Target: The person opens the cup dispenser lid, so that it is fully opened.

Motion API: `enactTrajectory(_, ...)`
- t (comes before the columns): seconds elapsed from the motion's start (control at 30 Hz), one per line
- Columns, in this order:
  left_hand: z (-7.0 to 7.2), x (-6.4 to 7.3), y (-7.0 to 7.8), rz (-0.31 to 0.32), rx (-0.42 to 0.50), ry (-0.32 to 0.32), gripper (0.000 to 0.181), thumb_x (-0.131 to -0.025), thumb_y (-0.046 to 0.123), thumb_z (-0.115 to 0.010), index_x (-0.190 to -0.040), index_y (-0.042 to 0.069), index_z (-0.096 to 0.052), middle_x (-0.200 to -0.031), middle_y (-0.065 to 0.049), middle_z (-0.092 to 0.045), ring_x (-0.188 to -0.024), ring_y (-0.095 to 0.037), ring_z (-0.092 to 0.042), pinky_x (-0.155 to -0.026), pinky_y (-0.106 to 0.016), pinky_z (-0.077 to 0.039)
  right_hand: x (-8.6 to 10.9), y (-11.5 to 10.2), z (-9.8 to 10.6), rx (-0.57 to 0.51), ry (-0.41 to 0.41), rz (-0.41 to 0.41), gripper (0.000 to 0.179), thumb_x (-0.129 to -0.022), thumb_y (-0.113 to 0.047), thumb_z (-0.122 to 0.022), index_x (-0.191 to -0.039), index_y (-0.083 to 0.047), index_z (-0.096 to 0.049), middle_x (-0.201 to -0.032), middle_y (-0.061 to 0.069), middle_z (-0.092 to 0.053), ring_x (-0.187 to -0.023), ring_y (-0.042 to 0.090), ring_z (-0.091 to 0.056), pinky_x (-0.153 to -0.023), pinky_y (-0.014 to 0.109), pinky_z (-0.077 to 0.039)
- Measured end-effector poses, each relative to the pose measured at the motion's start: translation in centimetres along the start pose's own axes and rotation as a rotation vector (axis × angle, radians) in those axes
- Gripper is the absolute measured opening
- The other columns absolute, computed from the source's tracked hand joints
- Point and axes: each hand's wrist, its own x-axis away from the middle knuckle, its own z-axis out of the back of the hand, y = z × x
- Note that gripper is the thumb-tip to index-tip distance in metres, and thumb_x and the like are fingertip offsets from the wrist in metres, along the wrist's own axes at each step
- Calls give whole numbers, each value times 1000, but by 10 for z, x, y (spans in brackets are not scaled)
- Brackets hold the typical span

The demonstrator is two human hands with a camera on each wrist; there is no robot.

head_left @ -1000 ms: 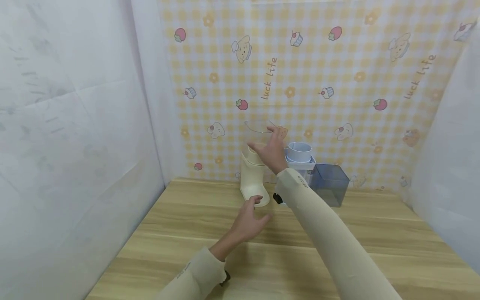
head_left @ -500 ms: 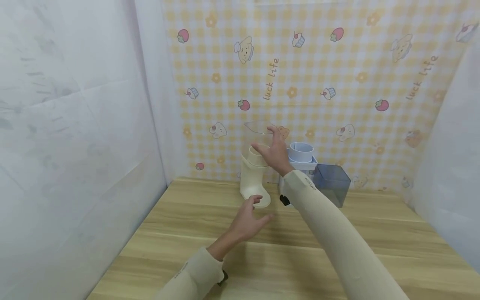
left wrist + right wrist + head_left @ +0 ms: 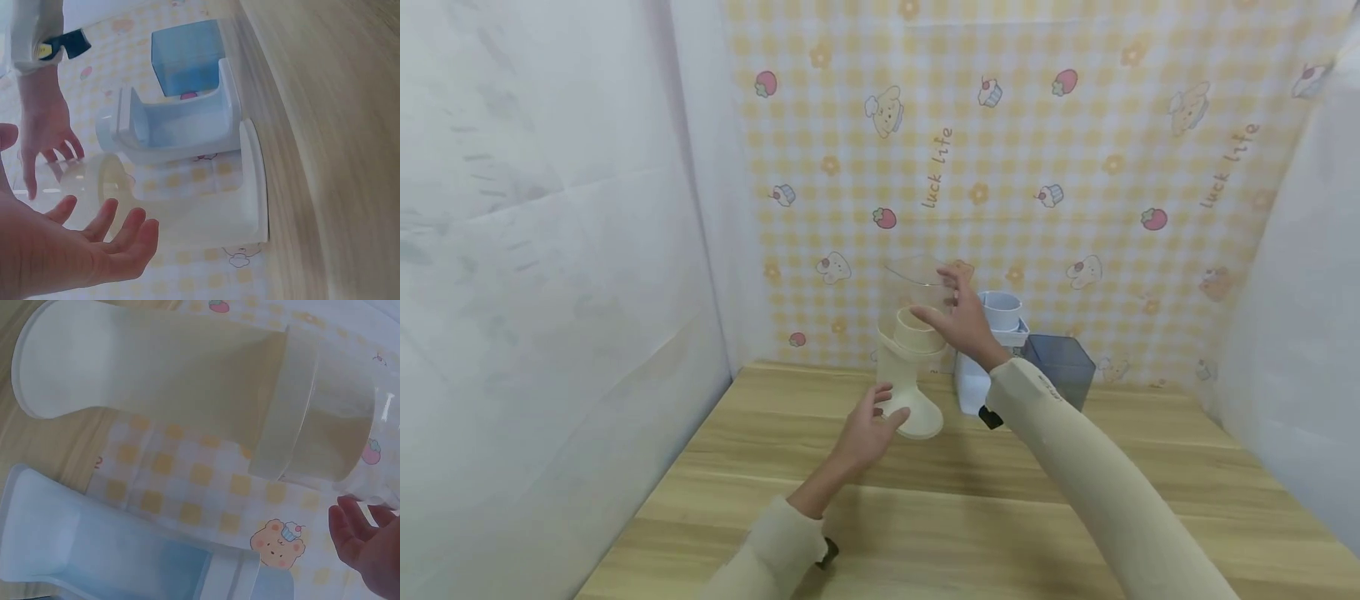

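A cream boot-shaped stand with a round collar on top stands upright on the table. A clear cylindrical container surrounds the collar and rises above it. My right hand grips this container from its right side, thumb in front and fingers reaching behind; its fingertips show at the clear wall in the right wrist view. My left hand is low beside the cream stand, its fingers spread and relaxed, with nothing held. In the left wrist view the left palm overlaps the stand's collar.
A pale blue stand of similar shape stands just right of the cream one, partly behind my right forearm. Farther right is a translucent dark blue box. A checked cloth hangs behind the wooden table, with white sheets at both sides.
The cream stand and clear container have come slightly closer to me, with my right hand staying on the container. My left hand has shifted left, to the stand's left side.
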Motion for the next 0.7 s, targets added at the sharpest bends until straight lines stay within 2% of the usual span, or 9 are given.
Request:
enactTrajectory(0.2,4,3,-9,-3,11,27,57,-104,40,-44,-146,2,-37,-145,-27,-42,-122,-42,-48,-93,-56,-48,15,-2,10,-41,-32,14,78,-85,-32,-79,-149,-22,-35,-150,12,-40,-122,41,-52,-92,55,-50)
enactTrajectory(0.43,3,1,-9,7,-9,38,59,-105,44,-40,-147,2,-36,-145,-25,-44,-123,-41,-48,-96,-58,-46,29,-7,20,-37,-45,35,77,-85,-30,-79,-148,-22,-35,-150,9,-41,-118,40,-55,-89,52,-51)
enactTrajectory(0.53,3,1,-6,11,14,42,58,-106,41,-39,-147,1,-32,-144,-25,-44,-102,-32,-57,-84,-48,-52,35,-9,24,-42,-55,40,75,-86,-27,-79,-147,-21,-36,-150,9,-41,-117,36,-56,-90,52,-50)
enactTrajectory(0.6,4,1,-4,16,51,53,56,-106,38,-39,-147,0,-29,-144,-25,-43,-85,-28,-55,-74,-42,-51,38,-10,26,-54,-67,42,76,-86,-25,-79,-147,-18,-36,-150,11,-41,-118,37,-56,-91,54,-50)
enactTrajectory(0.67,5,0,-4,15,86,69,55,-106,35,-39,-147,1,-26,-143,-25,-42,-87,-27,-54,-76,-42,-50,42,-12,29,-66,-78,43,75,-86,-22,-79,-147,-17,-36,-148,13,-42,-118,38,-56,-92,56,-49)
enactTrajectory(0.7,6,0,-3,12,99,76,55,-106,35,-39,-148,1,-26,-143,-25,-41,-99,-29,-55,-83,-44,-50,44,-13,30,-72,-82,46,75,-86,-21,-79,-147,-17,-36,-148,14,-42,-118,38,-56,-92,57,-49)
